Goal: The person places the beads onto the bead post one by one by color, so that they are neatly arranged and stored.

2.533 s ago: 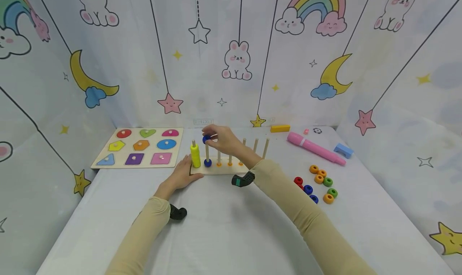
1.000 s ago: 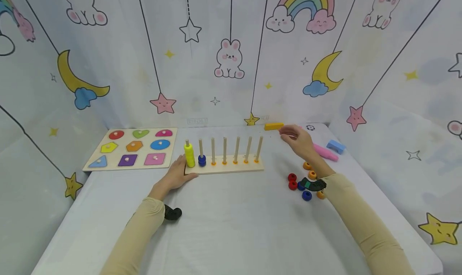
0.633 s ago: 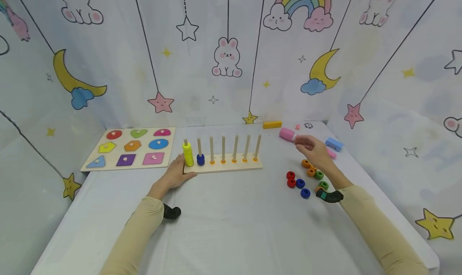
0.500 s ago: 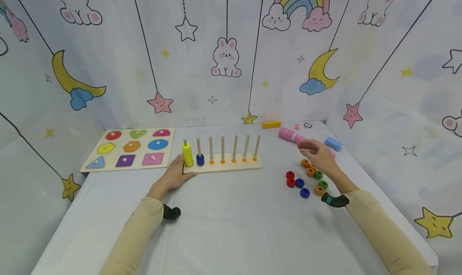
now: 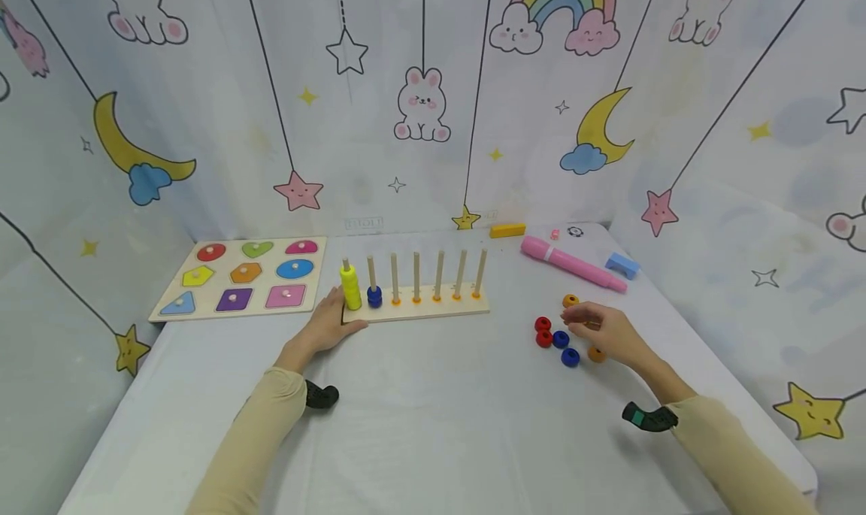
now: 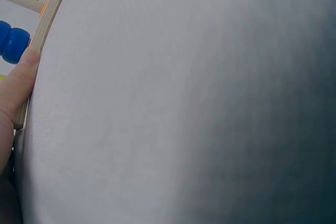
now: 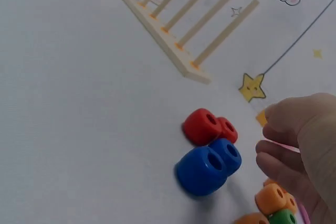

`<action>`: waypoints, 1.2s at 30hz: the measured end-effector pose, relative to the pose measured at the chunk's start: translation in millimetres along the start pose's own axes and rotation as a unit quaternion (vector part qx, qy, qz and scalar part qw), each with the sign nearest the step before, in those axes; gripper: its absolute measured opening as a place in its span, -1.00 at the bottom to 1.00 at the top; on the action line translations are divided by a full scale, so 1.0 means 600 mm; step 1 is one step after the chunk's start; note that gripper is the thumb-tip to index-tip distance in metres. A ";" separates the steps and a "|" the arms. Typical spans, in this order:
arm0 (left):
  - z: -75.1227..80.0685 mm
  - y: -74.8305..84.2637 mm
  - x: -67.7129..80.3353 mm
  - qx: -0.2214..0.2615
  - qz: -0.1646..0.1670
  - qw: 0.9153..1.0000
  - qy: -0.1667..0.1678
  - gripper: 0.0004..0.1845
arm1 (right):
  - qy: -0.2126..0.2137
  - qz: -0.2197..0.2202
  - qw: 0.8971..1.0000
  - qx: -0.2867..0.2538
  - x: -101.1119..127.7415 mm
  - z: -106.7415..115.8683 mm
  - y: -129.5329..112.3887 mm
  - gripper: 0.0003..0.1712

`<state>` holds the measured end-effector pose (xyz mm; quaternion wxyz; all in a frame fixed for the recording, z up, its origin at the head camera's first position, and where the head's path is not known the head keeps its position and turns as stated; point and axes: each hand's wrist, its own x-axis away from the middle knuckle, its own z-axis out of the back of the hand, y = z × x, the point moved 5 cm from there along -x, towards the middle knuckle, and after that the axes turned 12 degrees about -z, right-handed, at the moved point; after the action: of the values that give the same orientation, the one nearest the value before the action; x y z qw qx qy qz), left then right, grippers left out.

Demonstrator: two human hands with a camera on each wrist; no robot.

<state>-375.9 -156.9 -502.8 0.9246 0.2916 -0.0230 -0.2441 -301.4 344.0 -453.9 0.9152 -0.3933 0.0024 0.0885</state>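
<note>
My left hand [image 5: 326, 323] rests at the left end of a wooden peg board [image 5: 426, 313], its thumb [image 6: 22, 80] straight along the front edge. Stacked yellow beads [image 5: 350, 289] fill most of the leftmost peg, and two blue beads [image 5: 374, 297] sit low on the second. The other pegs are bare. Over loose beads on the right, my right hand [image 5: 612, 334] hovers with fingers loosely bent and nothing visible between them. Near it lie red beads [image 5: 544, 339], blue beads [image 5: 570, 358] and orange beads [image 5: 570, 301]. The right wrist view also shows a green bead [image 7: 282, 217].
A shape puzzle board [image 5: 260, 293] lies at the back left. Behind the loose beads are a pink marker-like stick [image 5: 575, 265], a light blue block [image 5: 622, 265] and a yellow bar [image 5: 507, 231]. A patterned cloth backdrop [image 5: 379, 154] stands behind the table.
My right hand released a blue bead onto the second peg, swung right over the pink stick, then came down toward the loose beads. My left hand stayed at the board.
</note>
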 end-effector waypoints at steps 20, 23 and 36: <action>0.002 -0.002 -0.004 -0.006 -0.001 1.000 -0.003 -0.02 | -0.016 0.048 0.994 0.092 0.066 -0.038 -0.007 -0.61; 0.004 0.000 -0.003 -0.004 -0.002 1.000 -0.002 -0.02 | -0.013 0.055 0.993 0.107 0.062 -0.038 -0.014 -0.62; 0.001 0.001 0.002 0.001 -0.006 1.000 0.001 -0.02 | 0.065 0.100 0.992 0.046 -0.044 0.004 -0.132 -0.59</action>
<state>-375.0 -157.6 -502.0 0.9227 0.2930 -0.0203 -0.2495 -314.8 288.0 -393.1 0.9166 -0.3538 0.1050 0.1539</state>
